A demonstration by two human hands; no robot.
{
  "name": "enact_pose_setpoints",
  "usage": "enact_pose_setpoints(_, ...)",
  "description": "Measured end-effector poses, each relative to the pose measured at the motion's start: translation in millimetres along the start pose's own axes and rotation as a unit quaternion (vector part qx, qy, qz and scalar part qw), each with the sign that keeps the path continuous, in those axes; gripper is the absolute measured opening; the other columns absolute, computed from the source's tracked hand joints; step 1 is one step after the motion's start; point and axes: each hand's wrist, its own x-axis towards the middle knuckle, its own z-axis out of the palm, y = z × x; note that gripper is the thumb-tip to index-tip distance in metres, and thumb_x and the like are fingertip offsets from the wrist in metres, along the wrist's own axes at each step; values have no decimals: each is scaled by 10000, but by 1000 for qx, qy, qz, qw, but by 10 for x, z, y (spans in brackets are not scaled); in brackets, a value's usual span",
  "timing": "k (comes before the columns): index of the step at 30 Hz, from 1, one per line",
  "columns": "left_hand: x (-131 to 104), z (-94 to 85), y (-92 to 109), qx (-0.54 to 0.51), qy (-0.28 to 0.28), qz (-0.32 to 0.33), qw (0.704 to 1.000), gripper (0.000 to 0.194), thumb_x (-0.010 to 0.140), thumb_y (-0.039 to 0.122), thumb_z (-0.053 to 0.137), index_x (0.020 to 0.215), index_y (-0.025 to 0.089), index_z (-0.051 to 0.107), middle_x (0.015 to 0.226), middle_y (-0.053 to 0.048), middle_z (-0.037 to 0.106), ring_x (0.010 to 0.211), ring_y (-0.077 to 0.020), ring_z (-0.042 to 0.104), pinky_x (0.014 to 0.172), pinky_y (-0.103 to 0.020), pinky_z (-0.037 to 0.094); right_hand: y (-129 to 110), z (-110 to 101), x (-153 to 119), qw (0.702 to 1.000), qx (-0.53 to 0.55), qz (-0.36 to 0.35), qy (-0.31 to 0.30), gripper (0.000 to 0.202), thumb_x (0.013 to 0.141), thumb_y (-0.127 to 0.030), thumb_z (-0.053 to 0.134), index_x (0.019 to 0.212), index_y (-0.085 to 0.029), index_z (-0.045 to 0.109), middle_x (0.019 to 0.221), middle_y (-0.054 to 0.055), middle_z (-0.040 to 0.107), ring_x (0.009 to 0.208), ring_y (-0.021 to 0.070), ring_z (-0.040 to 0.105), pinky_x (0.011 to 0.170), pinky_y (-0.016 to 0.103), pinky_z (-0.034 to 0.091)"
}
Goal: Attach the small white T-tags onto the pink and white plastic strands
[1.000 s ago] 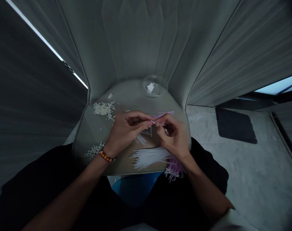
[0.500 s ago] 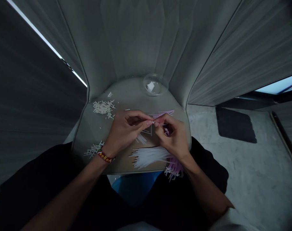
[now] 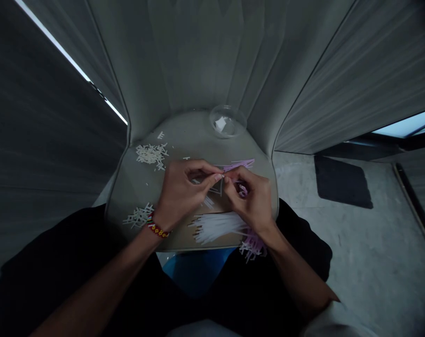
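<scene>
Over the chair seat (image 3: 194,126), my left hand (image 3: 184,189) and my right hand (image 3: 252,199) meet fingertip to fingertip. Both are closed in a pinch on a small white piece (image 3: 222,176), mostly covered by the fingers. Beneath them lie a few loose white sticks (image 3: 208,202). Thin pink sticks (image 3: 238,164) rest just beyond my right hand. Nearer to me is a thick bundle of white sticks (image 3: 215,228), and beside it, under my right wrist, a cluster of pink sticks with white ends (image 3: 253,245).
A heap of short white pieces (image 3: 151,153) lies at the seat's left, with another small pile (image 3: 139,216) by my left wrist. Towards the backrest stands a clear round bowl (image 3: 235,124) holding a white scrap. Something blue (image 3: 198,271) shows below the seat. A dark mat (image 3: 342,181) lies on the floor.
The view has shifted slightly. Both hands keep their pinch in nearly the same place, and the white piece between them shows a little less.
</scene>
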Motion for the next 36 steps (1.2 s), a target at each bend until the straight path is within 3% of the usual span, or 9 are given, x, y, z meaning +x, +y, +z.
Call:
enact_pose_setpoints(7,-56,62,-47,73,38,33,996,71,885,335,734,895,280,779,935,-22,793,863,-227,744,810,-376,602,-20,13,-13,999,-33,-4,19,121,953,-272,596,910,-216,695,757,-2,698,621,133,594,626,264,452)
enact_pose_setpoints(15,-86,126,-13,114,73,65,989,71,904,285,709,885,291,777,906,-5,777,859,-208,720,818,-382,569,-27,48,-39,998,-44,1,37,126,973,-269,577,917,-228,683,793,8,721,674,152,649,657,281,481)
enact_pose_setpoints(25,18,-55,-24,99,0,56,994,50,861,325,757,853,302,800,880,4,791,791,-220,713,778,-358,543,-65,2,-37,999,-43,-15,14,128,976,-277,583,920,-228,687,789,-3,718,652,138,624,654,274,472)
enact_pose_setpoints(31,89,-207,18,112,-55,65,990,42,834,298,780,806,282,808,823,7,789,750,-202,720,709,-315,520,-92,-32,-40,998,-35,-39,-35,124,977,-228,571,894,-213,663,809,3,709,689,134,623,674,268,468)
enact_pose_setpoints(36,89,-275,115,137,-93,17,986,147,826,225,774,956,281,814,868,10,800,834,-190,749,810,-291,555,-81,-24,-52,997,-40,-61,-38,121,979,-230,581,884,-200,649,807,-6,697,683,121,612,677,254,462)
